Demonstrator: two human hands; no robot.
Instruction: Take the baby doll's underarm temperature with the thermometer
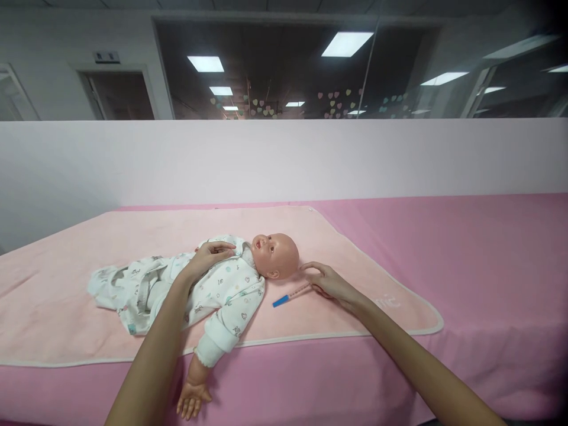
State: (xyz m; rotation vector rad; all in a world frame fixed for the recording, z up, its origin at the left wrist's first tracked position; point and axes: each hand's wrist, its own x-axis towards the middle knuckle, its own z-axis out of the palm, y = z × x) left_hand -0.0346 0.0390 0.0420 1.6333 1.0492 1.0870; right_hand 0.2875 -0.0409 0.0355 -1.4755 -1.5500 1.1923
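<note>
A baby doll (229,283) in white printed clothes lies on its back on a pink blanket (346,307), its bald head to the right. My left hand (215,253) rests on its chest with the fingers laid flat. Just right of the doll's head is my right hand (327,280), index finger and thumb apart near the crown. Beneath its thumb ends a thin stick with marks and a blue end (281,301), which resembles a thermometer. The stick's right end is hidden by the hand, and no grip on it shows.
The doll's near arm (195,378) hangs toward the front edge of the pink-covered table (497,260). Behind it stands a low white partition (284,160). A dark window (275,71) with heart stickers and reflected lights is above.
</note>
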